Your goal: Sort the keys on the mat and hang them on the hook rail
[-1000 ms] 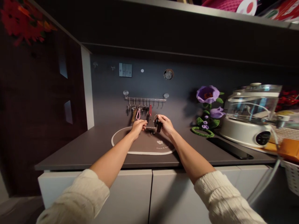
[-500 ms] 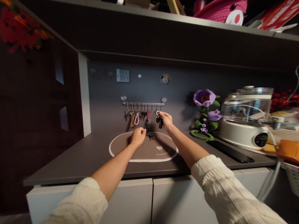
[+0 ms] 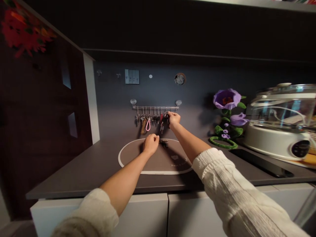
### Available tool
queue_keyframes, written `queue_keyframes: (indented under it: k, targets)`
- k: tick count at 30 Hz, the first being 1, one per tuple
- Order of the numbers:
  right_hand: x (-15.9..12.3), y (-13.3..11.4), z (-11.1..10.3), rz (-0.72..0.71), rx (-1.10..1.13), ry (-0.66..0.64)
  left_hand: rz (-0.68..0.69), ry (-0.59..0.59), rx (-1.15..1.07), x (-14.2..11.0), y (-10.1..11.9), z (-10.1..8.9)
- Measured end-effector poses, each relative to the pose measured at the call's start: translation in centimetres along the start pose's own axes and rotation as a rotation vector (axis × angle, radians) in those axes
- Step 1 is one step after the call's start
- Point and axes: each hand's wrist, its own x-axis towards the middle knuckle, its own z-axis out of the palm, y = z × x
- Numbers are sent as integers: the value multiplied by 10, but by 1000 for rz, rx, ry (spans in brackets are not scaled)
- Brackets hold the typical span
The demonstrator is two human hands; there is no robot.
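Note:
My right hand [image 3: 174, 119] is raised at the right end of a clear hook rail [image 3: 156, 107], its fingers closed on a key ring [image 3: 166, 113]. The dark keys on that ring are mostly hidden behind the fingers. Lower and to the left, my left hand [image 3: 151, 144] is closed in a pinch over the mat. A small bunch of dark keys [image 3: 164, 143] sticks out at its fingertips. From the rail hang several sets of keys, among them a brown strap [image 3: 143, 126], a pink loop [image 3: 148, 124] and a red-corded set [image 3: 161, 119].
An oval brown mat [image 3: 138, 161] with a white rim lies on the dark counter [image 3: 81, 171]. To the right stand a purple knitted flower [image 3: 227, 98], a black phone-like slab [image 3: 261, 163] and a white appliance with a clear top [image 3: 276, 138]. A shelf overhangs everything.
My right hand has moved up and closer to the rail with its key ring. The left hand stays low with the dark keys at its fingertips. The view has tilted down and shifted slightly.

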Motion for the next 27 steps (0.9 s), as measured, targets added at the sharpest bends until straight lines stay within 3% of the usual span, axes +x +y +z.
queue_keyframes:
  k: [4, 9, 27]
  targets:
    - [-1, 3, 5, 76, -54, 112, -22, 10, -17, 0, 1, 0]
    - [-5, 5, 4, 91, -100, 137, -27, 10, -19, 2, -1, 1]
    - [-8, 16, -8, 123, -36, 26, -55, 5, -12, 3, -4, 2]
